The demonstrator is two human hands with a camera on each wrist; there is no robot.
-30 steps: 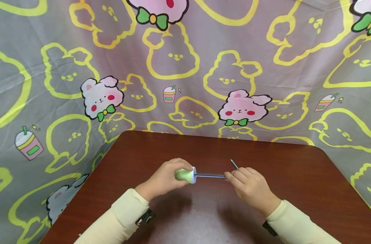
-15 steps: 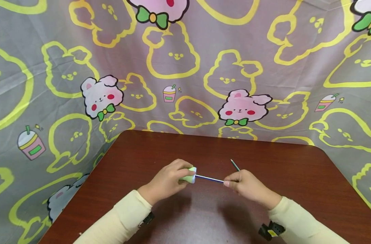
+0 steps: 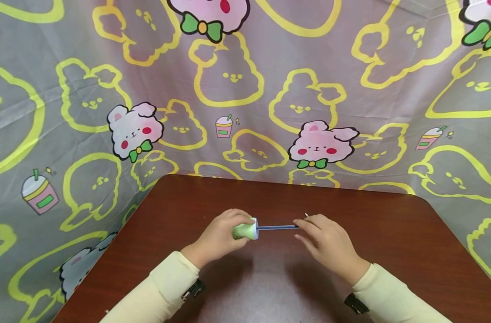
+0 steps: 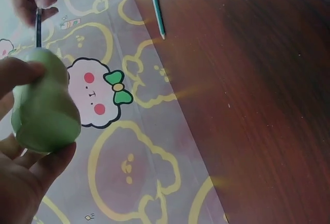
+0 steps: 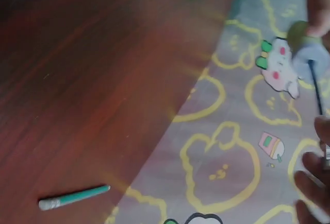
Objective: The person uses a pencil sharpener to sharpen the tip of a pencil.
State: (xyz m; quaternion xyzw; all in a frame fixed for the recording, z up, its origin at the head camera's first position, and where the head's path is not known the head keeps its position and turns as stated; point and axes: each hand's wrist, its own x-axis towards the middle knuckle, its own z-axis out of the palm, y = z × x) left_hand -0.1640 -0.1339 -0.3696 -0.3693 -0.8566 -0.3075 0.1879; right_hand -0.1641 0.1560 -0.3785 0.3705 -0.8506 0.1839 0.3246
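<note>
My left hand (image 3: 219, 235) grips a light green, pear-shaped pencil sharpener (image 3: 244, 231) with a white end, held above the table. A dark blue pencil (image 3: 275, 227) sticks out of that white end, pointing right; its inserted tip is hidden. At the pencil's far end is my right hand (image 3: 334, 244), index fingertip touching it and thumb spread apart below. In the left wrist view, fingers and thumb wrap the green body (image 4: 49, 105). The right wrist view shows the right fingers (image 5: 312, 165) loosely spread beside the pencil.
A teal pencil (image 5: 77, 196) with a pale eraser end lies on the brown table (image 3: 213, 193), mostly hidden behind my right hand in the head view. A grey cloth (image 3: 253, 58) with cartoon prints hangs around the table's back and sides.
My right thumb and fingers have parted from their pinch on the pencil's end, and that hand has turned over it. The pencil and sharpener tilted, then came level again.
</note>
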